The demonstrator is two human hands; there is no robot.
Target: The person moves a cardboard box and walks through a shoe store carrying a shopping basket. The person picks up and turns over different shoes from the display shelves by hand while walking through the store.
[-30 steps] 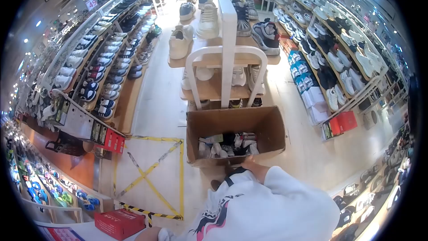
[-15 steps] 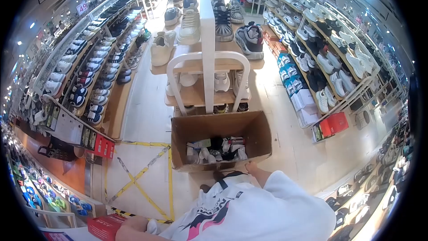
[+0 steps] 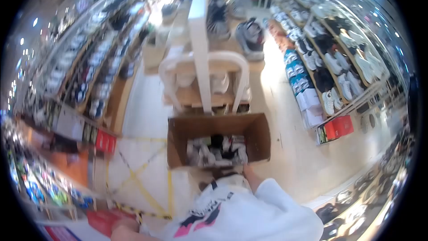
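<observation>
A large open cardboard box (image 3: 178,145) stands on the floor in front of a shoe rack, with white and dark crumpled items (image 3: 216,151) inside. My right hand (image 3: 248,172) is at the box's near edge, its fingers too blurred to make out. At the lower left, my left hand (image 3: 125,226) is against a red shoebox (image 3: 103,221) on a white surface; its fingers are smeared by motion.
Directly ahead is a shoe rack with a white metal frame (image 3: 200,58). Long shoe shelves run along both sides. Yellow tape (image 3: 170,187) marks a crossed square on the floor. Red boxes (image 3: 339,126) sit at the right shelf's end.
The view has shifted, so the cardboard box appears further left than a second ago. My left hand has come into view and reached the red shoebox. My right hand stays by the cardboard box.
</observation>
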